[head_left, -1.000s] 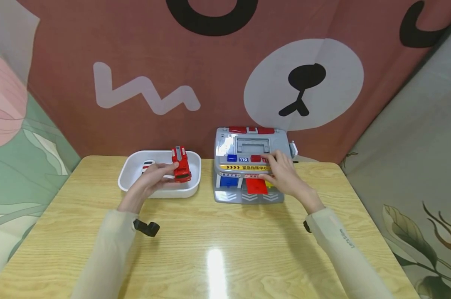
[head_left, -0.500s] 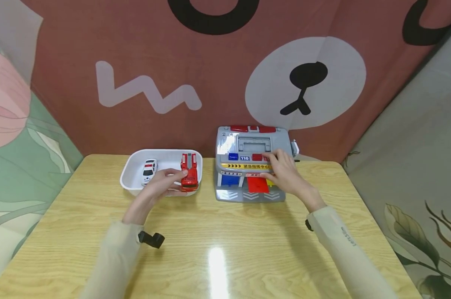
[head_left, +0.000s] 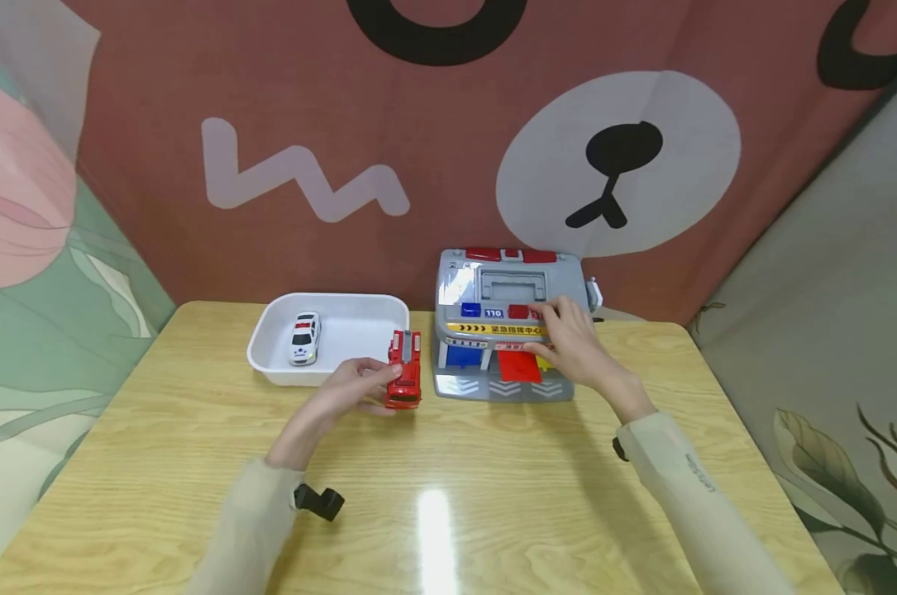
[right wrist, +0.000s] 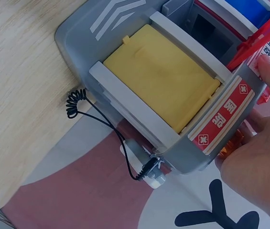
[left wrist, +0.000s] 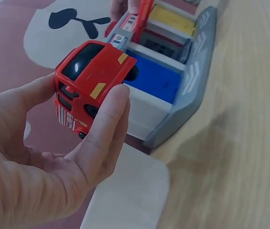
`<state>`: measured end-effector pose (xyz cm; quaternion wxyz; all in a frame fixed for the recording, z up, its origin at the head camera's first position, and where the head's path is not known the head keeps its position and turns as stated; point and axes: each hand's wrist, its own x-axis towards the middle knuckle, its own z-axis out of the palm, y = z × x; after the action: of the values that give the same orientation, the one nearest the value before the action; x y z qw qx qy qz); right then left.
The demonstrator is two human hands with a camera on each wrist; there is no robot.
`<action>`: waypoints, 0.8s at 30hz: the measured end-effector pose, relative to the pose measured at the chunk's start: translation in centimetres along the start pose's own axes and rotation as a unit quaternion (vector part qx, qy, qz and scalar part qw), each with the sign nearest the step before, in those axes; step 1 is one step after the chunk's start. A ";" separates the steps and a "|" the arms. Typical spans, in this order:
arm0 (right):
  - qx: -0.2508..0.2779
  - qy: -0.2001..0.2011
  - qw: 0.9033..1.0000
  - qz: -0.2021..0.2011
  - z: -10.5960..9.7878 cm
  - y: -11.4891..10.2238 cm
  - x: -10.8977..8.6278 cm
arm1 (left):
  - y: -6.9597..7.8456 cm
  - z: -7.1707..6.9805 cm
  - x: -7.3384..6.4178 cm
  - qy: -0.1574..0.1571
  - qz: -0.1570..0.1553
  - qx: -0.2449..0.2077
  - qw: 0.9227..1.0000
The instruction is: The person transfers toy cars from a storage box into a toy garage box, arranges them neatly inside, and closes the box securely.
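My left hand (head_left: 353, 387) pinches a red toy fire truck (head_left: 405, 372) between thumb and fingers, above the table just right of the white bin (head_left: 329, 380). In the left wrist view the truck's windshield end (left wrist: 84, 62) faces the camera. My right hand (head_left: 578, 343) grips the front roof edge of a grey toy rescue station (head_left: 455, 285), thumb on the front sign and fingers on top by the red button (head_left: 518, 311). Below the thumb, the station's red door (head_left: 519, 366) is swung up and outward. Its blue door (left wrist: 156, 78) and yellow door (right wrist: 161, 76) are down.
A white toy police car (head_left: 304, 339) lies in the bin, left of the station. A coiled black cord (right wrist: 80, 102) links to a small white handset (right wrist: 142, 164) on the station's side. Patterned curtain (head_left: 307, 83) hangs behind the wooden table (head_left: 493, 496).
The left hand has carried the fire truck rightward and toward me, from over the bin to beside it, uncovering the police car. The right hand holds its place on the station.
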<state>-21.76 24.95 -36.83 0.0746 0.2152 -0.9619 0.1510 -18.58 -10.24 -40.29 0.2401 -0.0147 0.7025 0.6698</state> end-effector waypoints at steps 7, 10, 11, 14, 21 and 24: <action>-0.005 0.001 1.000 -0.007 -0.1 0.0 0.1 | -1.0 0.5 -0.2 -0.029 0.000 0.013 1.000; -0.011 -0.003 1.000 -0.006 -0.1 -0.1 0.1 | -1.6 1.1 -0.1 -0.037 0.006 0.012 0.999; -0.014 -0.004 1.000 -0.006 -0.1 -0.1 0.1 | -1.8 1.3 0.0 -0.037 0.008 0.016 0.999; -0.023 -0.005 1.000 -0.009 -0.2 -0.1 0.0 | -2.4 2.1 0.3 -0.038 0.019 0.023 0.999; -0.039 0.001 0.999 -0.023 -0.4 0.0 -0.2 | -3.2 3.8 0.8 -0.033 0.013 0.024 0.999; -0.044 0.001 0.999 -0.030 -0.5 -0.2 -0.1 | -3.5 4.5 1.0 -0.014 0.002 0.001 1.000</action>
<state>-21.58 24.97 -36.30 0.0893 0.2404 -0.9606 0.1068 -16.79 -6.03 -43.84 0.2484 -0.0033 0.6995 0.6701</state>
